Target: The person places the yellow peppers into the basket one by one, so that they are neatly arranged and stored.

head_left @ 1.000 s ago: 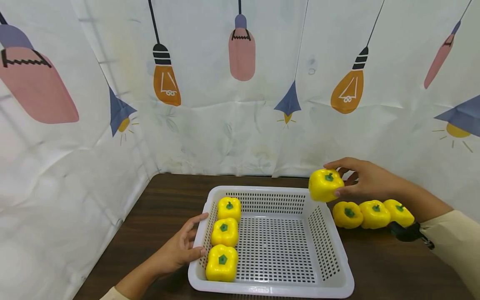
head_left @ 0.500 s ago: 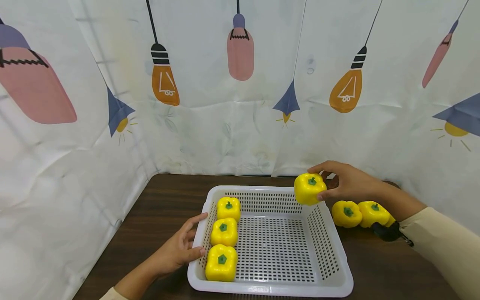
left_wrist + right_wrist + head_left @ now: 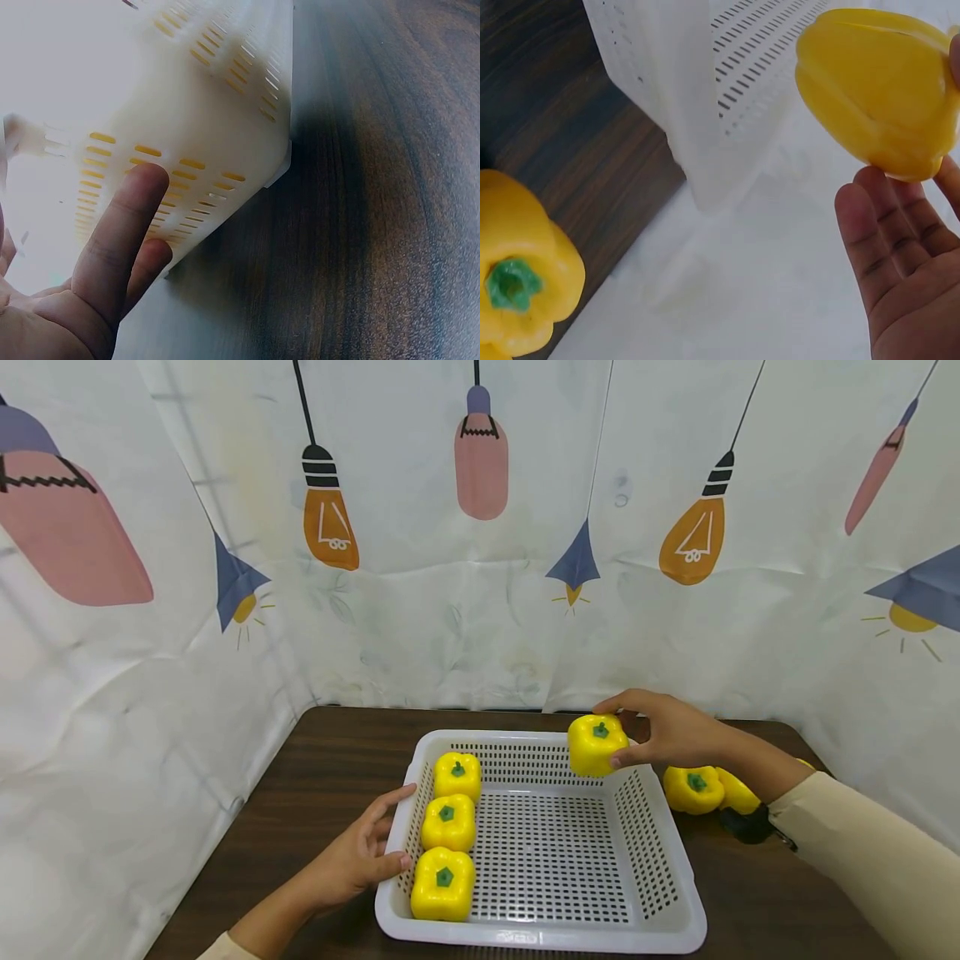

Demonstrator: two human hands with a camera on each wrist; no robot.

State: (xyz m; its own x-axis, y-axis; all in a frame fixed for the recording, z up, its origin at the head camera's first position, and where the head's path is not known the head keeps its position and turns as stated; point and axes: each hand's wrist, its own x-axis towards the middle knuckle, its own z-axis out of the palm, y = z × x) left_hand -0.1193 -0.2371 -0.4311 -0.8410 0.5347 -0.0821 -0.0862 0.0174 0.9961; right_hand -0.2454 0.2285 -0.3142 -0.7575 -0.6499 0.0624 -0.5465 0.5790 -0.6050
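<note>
My right hand (image 3: 667,727) holds a yellow bell pepper (image 3: 597,745) with a green stem, pinched between fingers and thumb, above the back right part of a white plastic basket (image 3: 615,941). In the right wrist view the held bell pepper (image 3: 877,90) shows its smooth side. My left hand (image 3: 360,852) rests against the basket's left side, index fingertip and thumb at the rim. Its fingers (image 3: 124,232) lie fairly straight along the slotted outer wall in the left wrist view. Three yellow bell peppers (image 3: 448,823) stand in a column along the basket's inner left wall.
More yellow bell peppers (image 3: 693,789) lie on the dark wooden table (image 3: 337,752) right of the basket, partly hidden by the right forearm. A white cloth (image 3: 450,627) printed with lamps hangs behind and to the left of the table.
My right hand has carried the bell pepper leftward and slightly lower, from over the basket's right rim to over its inside. The left hand has stayed in place.
</note>
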